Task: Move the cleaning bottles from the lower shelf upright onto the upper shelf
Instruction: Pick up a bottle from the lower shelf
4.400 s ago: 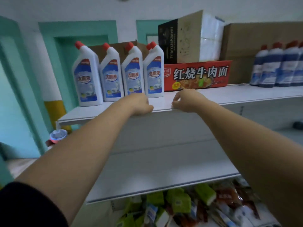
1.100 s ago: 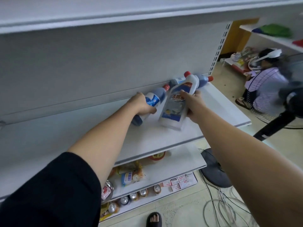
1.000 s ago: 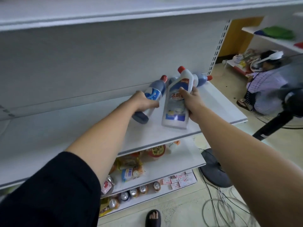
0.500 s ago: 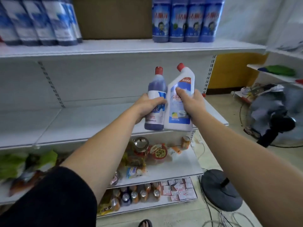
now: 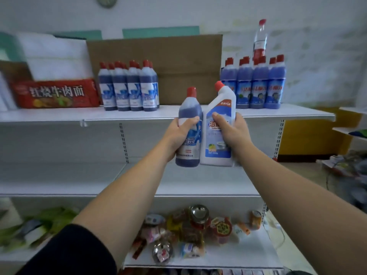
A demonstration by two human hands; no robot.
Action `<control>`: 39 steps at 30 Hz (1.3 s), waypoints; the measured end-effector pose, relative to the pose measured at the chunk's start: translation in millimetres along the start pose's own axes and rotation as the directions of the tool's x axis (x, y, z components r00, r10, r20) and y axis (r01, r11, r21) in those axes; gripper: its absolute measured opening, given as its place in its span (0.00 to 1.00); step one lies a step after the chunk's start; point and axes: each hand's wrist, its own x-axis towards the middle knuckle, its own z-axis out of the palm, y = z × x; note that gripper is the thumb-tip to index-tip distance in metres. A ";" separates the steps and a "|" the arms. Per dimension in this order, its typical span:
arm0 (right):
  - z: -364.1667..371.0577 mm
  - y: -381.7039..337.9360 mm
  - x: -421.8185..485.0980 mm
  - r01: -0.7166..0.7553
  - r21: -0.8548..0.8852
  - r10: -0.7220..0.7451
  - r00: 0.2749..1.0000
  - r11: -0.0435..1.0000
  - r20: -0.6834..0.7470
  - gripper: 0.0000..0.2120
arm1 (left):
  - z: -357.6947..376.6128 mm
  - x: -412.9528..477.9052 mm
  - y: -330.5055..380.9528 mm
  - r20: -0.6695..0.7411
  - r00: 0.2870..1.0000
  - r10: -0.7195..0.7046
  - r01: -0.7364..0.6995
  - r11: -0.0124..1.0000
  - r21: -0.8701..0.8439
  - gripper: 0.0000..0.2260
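My left hand (image 5: 179, 133) is wrapped round the middle of a translucent round plastic bottle with a red cap (image 5: 188, 109), thumb across its white and blue label; dark blue liquid fills it up to the shoulder. My right hand (image 5: 231, 132) grips a white opaque plastic bottle with a bent neck, red cap and blue label (image 5: 218, 149), fingers curled over the front, and I cannot tell how full it is. I hold both upright and touching side by side in the air, in front of the edge of the white metal upper shelf (image 5: 288, 114), above the white lower shelf (image 5: 59, 179) and resting on neither. On the upper shelf stand 2 groups of upright red-capped bottles: dark blue ones (image 5: 129, 90) on the left with 4 in the front row, lighter blue ones (image 5: 256, 86) on the right, also 4 across the front. A tall clear plastic bottle with a red label (image 5: 259, 40) rises behind the right group. Between the groups stands a brown cardboard box (image 5: 158, 56), and far left lies a red printed noodle carton (image 5: 55, 94). The bottom shelf (image 5: 248, 253) holds snack packets and a glass jar with a metal lid (image 5: 199, 212)
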 end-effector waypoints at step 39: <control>333.4 -74.6 8.9 0.238 0.117 -0.259 0.939 0.964 0.225 0.17 | -342.7 25.9 72.1 -0.220 0.942 0.253 -0.228 0.964 0.135 0.23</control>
